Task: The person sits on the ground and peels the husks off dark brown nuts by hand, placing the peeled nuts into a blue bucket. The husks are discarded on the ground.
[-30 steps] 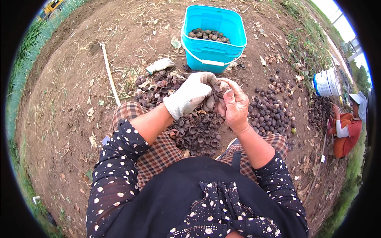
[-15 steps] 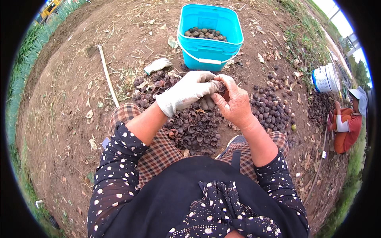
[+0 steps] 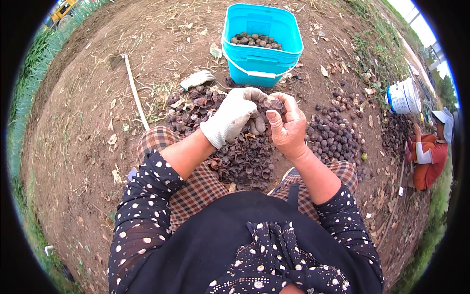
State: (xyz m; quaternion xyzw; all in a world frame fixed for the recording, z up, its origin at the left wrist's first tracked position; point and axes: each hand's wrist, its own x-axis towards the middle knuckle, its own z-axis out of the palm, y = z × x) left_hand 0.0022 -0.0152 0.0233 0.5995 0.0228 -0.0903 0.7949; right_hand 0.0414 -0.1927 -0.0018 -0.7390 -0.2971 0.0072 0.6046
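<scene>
Between my two hands is a walnut in a dark, partly opened husk (image 3: 272,104). My left hand (image 3: 237,113), in a white work glove, is closed with its fingertips against the walnut's left side. The bare fingers of my right hand (image 3: 290,126) curl round it from the right, thumb in front. Below lies a heap of dark, empty husks (image 3: 245,164). To the right spreads a pile of dark, unhusked walnuts (image 3: 333,137). A blue bucket (image 3: 259,66) with brown walnuts (image 3: 256,40) in its bottom stands just beyond my hands.
A spare white glove (image 3: 198,79) lies left of the bucket. Farther left is a hoe with a pale wooden handle (image 3: 135,90). At the right, another person (image 3: 428,157) squats by a dark pile near a white bucket (image 3: 404,96). Dry leaves litter the soil.
My hands have turned the walnut, and more of its opened husk now shows between them. My right thumb has lifted off toward me. The view has shifted slightly.
</scene>
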